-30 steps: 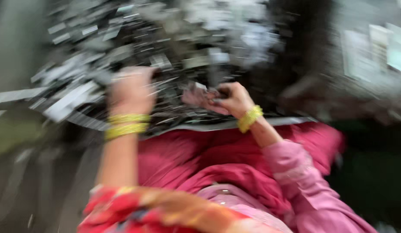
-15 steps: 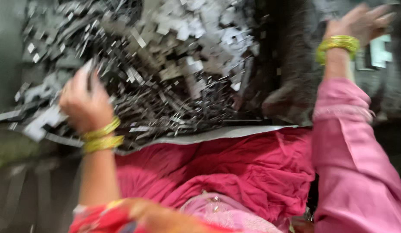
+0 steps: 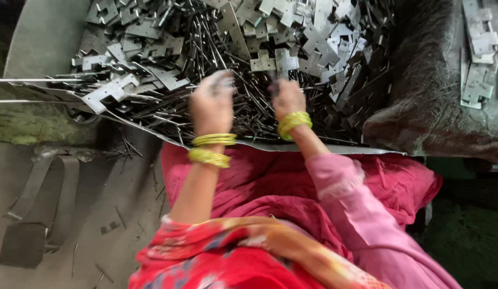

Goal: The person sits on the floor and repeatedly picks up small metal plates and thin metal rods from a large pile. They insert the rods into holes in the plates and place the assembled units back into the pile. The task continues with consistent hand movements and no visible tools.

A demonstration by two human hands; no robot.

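A big heap of dark metal pins (image 3: 206, 115) and flat grey hinge plates (image 3: 313, 37) fills a metal sheet tray (image 3: 334, 148) in front of me. My left hand (image 3: 211, 104), with yellow bangles at the wrist, hovers over the pins, its fingers curled on a small blurred grey metal piece. Just to its right, my right hand (image 3: 287, 98) pinches a grey hinge plate (image 3: 278, 61) at the heap's near middle. Both hands are close together, about a hand's width apart. My pink clothing covers my lap below the tray.
A dark, rough sack-covered mound (image 3: 431, 96) stands at the right with several hinge plates (image 3: 479, 53) stacked on top. A thin rod (image 3: 24, 80) sticks out left of the tray. On the grey floor at left lie a strap (image 3: 40, 198) and scattered pins.
My right hand has come back from the far right mound to the heap. My left hand has moved right, toward the middle. The two hands are now side by side.
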